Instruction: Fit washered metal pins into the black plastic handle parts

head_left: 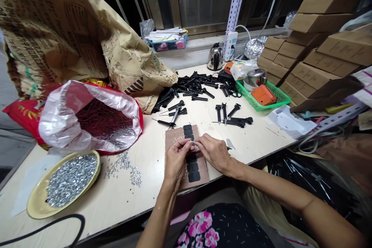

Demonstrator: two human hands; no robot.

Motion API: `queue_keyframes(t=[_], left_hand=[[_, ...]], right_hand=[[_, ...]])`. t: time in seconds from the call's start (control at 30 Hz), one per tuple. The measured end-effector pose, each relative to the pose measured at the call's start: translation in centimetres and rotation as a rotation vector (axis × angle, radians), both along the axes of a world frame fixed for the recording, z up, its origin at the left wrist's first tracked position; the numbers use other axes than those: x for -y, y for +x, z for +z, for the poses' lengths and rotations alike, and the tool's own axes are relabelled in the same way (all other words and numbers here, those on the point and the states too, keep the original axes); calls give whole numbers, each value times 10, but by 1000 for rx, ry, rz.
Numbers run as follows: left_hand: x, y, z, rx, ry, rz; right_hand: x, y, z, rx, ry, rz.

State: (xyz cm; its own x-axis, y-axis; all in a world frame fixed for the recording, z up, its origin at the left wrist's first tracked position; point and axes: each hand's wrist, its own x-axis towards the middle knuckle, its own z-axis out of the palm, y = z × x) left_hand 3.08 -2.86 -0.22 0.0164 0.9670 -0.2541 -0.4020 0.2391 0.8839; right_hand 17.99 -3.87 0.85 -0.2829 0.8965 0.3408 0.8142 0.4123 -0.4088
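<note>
My left hand (176, 159) and my right hand (214, 151) meet over a brown board (174, 135) with a row of black pads, at the table's front edge. Both pinch a small thin metal piece (194, 143) between their fingertips; I cannot make out what it is. A pile of black plastic handled parts (190, 85) lies further back on the table, with a few single ones (232, 118) closer to the board.
A yellow dish of small silver nuts (67, 180) sits front left, with loose nuts (124, 166) spilled beside it. An open bag of thin metal pins (95, 120) lies left. A green basket (274, 95), kettle (215, 57) and stacked cardboard boxes (314, 46) stand right.
</note>
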Motion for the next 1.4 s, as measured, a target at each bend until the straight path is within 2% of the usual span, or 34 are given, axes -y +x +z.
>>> queue_keyframes(t=[0.1,0.2,0.33,0.5,0.63,0.73,0.9,0.97,1.13,1.4], left_hand=[[-1,0,-2,18,-3,16],[-1,-1,-3,34,-16,36],[-1,-3,-3,-28,24,46],[-4,-9,-5,-150,63,63],[-7,-13,-5,-118,45,132],[-8,-14,0,-67,32,148],[-8,-15,4,-84,30,195],[-7,-16,1,-120,52,187],[-3,-17,-6,-169,95,178],[-1,-9,-11,-25,-44,142]], right_hand=[[-3,0,-1,-81,-64,30],[-3,0,-1,-87,-35,49],[-2,-3,-2,-66,-21,-1],[-9,-8,-1,-324,-220,22],[-11,-11,-2,-377,-198,110],[-8,-12,-5,-324,-122,90],[-3,-13,-8,-46,-14,-7],[-4,-13,-9,-71,-35,-29],[-13,-12,-11,-282,-254,50],[-17,3,-11,-103,-154,52]])
